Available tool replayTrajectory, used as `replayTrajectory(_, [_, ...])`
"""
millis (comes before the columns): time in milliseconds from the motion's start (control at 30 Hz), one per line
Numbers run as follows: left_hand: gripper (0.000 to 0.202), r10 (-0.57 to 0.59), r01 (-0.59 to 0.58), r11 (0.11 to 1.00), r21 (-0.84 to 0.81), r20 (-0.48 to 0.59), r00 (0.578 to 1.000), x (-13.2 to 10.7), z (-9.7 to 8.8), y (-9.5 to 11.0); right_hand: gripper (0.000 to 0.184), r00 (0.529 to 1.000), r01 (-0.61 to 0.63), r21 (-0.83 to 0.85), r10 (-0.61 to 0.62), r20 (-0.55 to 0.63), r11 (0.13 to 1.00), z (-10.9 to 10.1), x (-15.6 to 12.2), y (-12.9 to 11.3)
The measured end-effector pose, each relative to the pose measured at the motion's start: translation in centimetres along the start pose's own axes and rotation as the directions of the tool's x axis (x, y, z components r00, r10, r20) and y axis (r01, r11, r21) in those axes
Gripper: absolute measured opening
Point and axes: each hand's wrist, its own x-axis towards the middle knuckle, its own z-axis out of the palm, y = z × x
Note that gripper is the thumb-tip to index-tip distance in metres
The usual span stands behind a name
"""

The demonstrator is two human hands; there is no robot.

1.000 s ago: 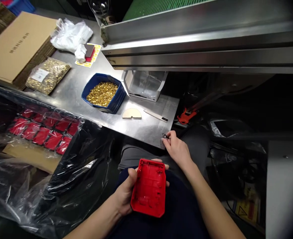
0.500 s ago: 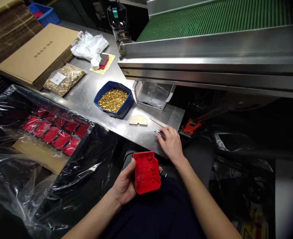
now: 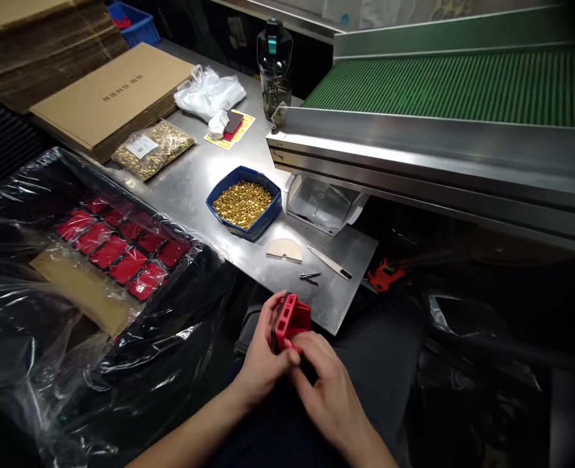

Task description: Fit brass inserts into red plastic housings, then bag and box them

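Both hands meet over my lap on a red plastic housing [image 3: 291, 319], which is turned edge-on. My left hand [image 3: 259, 361] wraps round its left side. My right hand [image 3: 327, 393] is closed against its lower right part, fingertips pinched on it. Just beyond, on the steel table [image 3: 190, 182], lie a small dark metal tool [image 3: 309, 276], a slim blade-like stick [image 3: 329, 261] and a pale half-round piece [image 3: 284, 249]. A blue tray [image 3: 270, 213] of small brass parts stands further back.
At left, a black box lined with clear plastic holds several red housings [image 3: 121, 244]. A bag of brass parts [image 3: 152, 149], flat cardboard [image 3: 109, 97], a white plastic bag [image 3: 208, 94] and a bottle [image 3: 274, 65] sit at the back. A green conveyor [image 3: 463, 84] runs at right, with a clear bin [image 3: 322, 205] under its end.
My right hand left the small metal tool on the table edge and came back to the red housing. My left hand turned the housing from face-up to edge-on. The view tilted up.
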Motion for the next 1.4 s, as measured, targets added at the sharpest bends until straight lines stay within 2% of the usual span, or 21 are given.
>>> replayTrajectory(167, [0.098,0.225,-0.253,0.945,0.205,0.151,0.963,-0.6,-0.1,-0.1,0.054,0.988,0.078,-0.037,-0.082,-0.134,0.996,-0.6,-1.0,0.7])
replayTrajectory(267, [0.098,0.288,-0.327,0.91,0.255,0.179,0.941,-0.9,0.2,0.0,0.057,0.984,0.096,-0.031,-0.099,-0.147,0.995,-0.9,-1.5,0.3])
replayTrajectory(367, [0.097,0.307,-0.346,0.9,0.267,0.178,0.935,-1.1,0.4,0.2,0.055,0.983,0.097,-0.029,-0.101,-0.154,0.995,-1.1,-1.9,0.1])
replayTrajectory(433, [0.102,0.279,-0.324,0.904,0.28,0.19,0.941,-1.2,0.4,0.7,0.048,0.99,0.046,0.024,-0.042,-0.135,0.999,-1.2,-2.3,0.3])
replayTrajectory(500, [0.103,0.223,-0.28,0.922,0.267,0.224,0.949,-1.2,0.2,1.4,0.036,0.992,-0.08,0.161,0.095,-0.086,0.984,-1.5,-3.0,0.9])
replayTrajectory(567, [0.092,0.152,-0.211,0.95,0.231,0.249,0.957,-1.1,0.1,2.3,0.032,0.964,-0.236,0.334,0.264,-0.04,0.912,-1.8,-3.7,1.5])
replayTrajectory(633, [0.073,0.073,-0.124,0.973,0.196,0.248,0.966,-1.0,0.0,2.9,0.043,0.931,-0.31,0.508,0.365,-0.009,0.804,-2.2,-4.2,1.9])
replayTrajectory(700, [0.063,-0.002,-0.04,0.985,0.169,0.241,0.97,-0.9,0.0,3.2,0.049,0.923,-0.321,0.653,0.381,0.054,0.686,-2.6,-4.3,1.8])
replayTrajectory(767, [0.064,-0.082,0.051,0.991,0.121,0.267,0.96,-0.8,0.1,3.1,0.049,0.925,-0.332,0.75,0.352,0.14,0.573,-2.9,-4.0,1.3])
replayTrajectory(833, [0.068,-0.171,0.158,0.985,0.064,0.312,0.934,-0.8,0.2,2.6,0.049,0.926,-0.341,0.781,0.33,0.183,0.523,-3.2,-3.6,0.7])
replayTrajectory(933, [0.061,-0.27,0.292,0.956,-0.015,0.341,0.901,-1.0,0.3,1.8,0.05,0.931,-0.337,0.75,0.318,0.177,0.569,-3.7,-3.2,0.3])
replayTrajectory(1033, [0.055,-0.344,0.394,0.914,-0.096,0.333,0.878,-1.3,0.3,1.2,0.041,0.92,-0.366,0.668,0.36,0.154,0.648,-4.1,-3.4,0.4])
replayTrajectory(1100, [0.056,-0.385,0.451,0.881,-0.143,0.34,0.858,-1.5,0.5,1.2,0.043,0.914,-0.378,0.596,0.386,0.123,0.708,-4.3,-3.5,0.5])
replayTrajectory(1200, [0.06,-0.383,0.461,0.865,-0.198,0.336,0.861,-1.7,0.7,1.5,0.052,0.935,-0.345,0.505,0.338,0.109,0.791,-4.6,-3.4,0.4])
replayTrajectory(1300, [0.059,-0.365,0.436,0.869,-0.232,0.294,0.884,-1.7,1.1,1.7,0.058,0.976,-0.218,0.355,0.197,0.095,0.909,-5.0,-3.2,-0.1])
replayTrajectory(1333, [0.059,-0.359,0.427,0.872,-0.241,0.279,0.891,-1.7,1.2,1.7,0.058,0.983,-0.177,0.274,0.158,0.091,0.945,-5.0,-3.2,-0.2])
replayTrajectory(1400, [0.058,-0.345,0.407,0.879,-0.249,0.259,0.902,-1.7,1.4,1.5,0.046,0.988,-0.133,0.126,0.122,0.093,0.983,-5.1,-3.3,-0.4])
